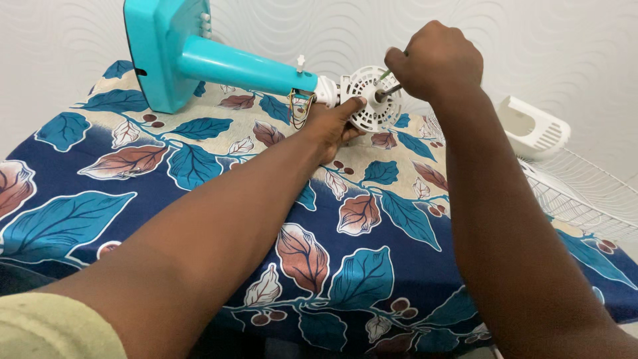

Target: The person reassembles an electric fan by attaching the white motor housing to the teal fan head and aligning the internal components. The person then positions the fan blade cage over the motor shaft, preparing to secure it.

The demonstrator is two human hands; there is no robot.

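Teal fan [199, 56] lies on its side across the far part of the desk [199, 193], base at far left, white motor housing [371, 101] pointing right w/ its round vented face toward the camera. Blade and front parts are already off: a white wire guard [585, 193] lies at right, and a white plastic cover [531, 129] sits just beyond it, near the wall. Motor shaft is bare. Left hand [332, 123] steadies the housing from below, thumb pressed on its rim, fingers partly curled round the neck, next to a loop of exposed wires [300, 106]. Right hand [435, 63] is closed in a fist on a thin tool [389, 83], prob. a screwdriver w/ greenish shaft, tip at the housing's face. Judging by this, strip-down is about midway; housing itself not yet opened. Leaf-print cloth covers the desk.
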